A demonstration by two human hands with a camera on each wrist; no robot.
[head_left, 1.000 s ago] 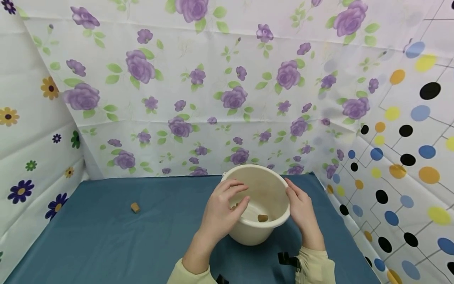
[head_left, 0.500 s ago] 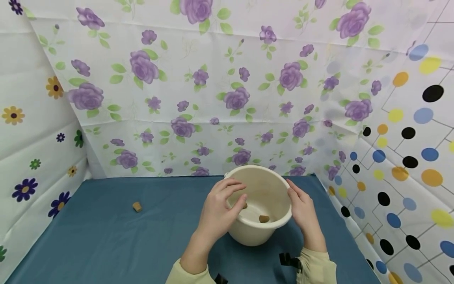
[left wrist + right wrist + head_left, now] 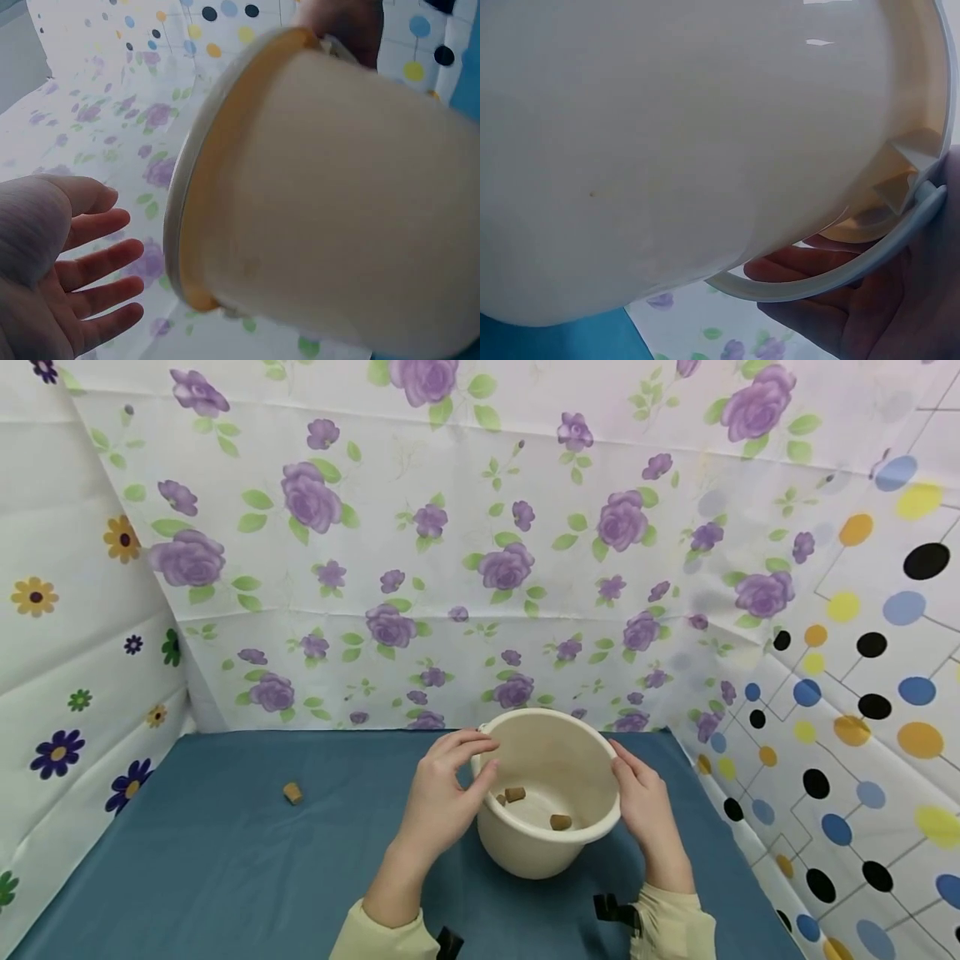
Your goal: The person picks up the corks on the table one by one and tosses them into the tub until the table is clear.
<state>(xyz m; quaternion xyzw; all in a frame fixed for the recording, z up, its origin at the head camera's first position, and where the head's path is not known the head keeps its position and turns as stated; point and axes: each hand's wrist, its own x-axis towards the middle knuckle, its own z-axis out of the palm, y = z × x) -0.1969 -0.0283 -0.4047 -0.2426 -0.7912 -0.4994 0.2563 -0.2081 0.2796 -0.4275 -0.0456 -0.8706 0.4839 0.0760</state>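
Observation:
A cream plastic bucket (image 3: 528, 856) is tilted with its mouth toward me. My right hand (image 3: 648, 810) grips its rim on the right side. The right wrist view shows those fingers (image 3: 810, 262) by the rim, near the bucket's curved handle (image 3: 810, 289). At the bucket's left rim, my left hand (image 3: 438, 793) has its fingers spread and holds nothing; in the left wrist view this hand (image 3: 52, 262) is apart from the bucket. Inside lie several small brown cork-like pieces, one cork (image 3: 560, 822) near the front and another cork (image 3: 515, 794) further left.
A single brown cork (image 3: 292, 792) lies on the blue tablecloth (image 3: 225, 860), well left of the bucket. Patterned white sheets hang behind and at both sides, including a floral backdrop (image 3: 450, 552) and a dotted sheet (image 3: 847, 760).
My left hand has drawn back leftward from over the bucket's mouth, uncovering more corks inside. The right hand keeps its hold on the rim. The head view has shifted slightly.

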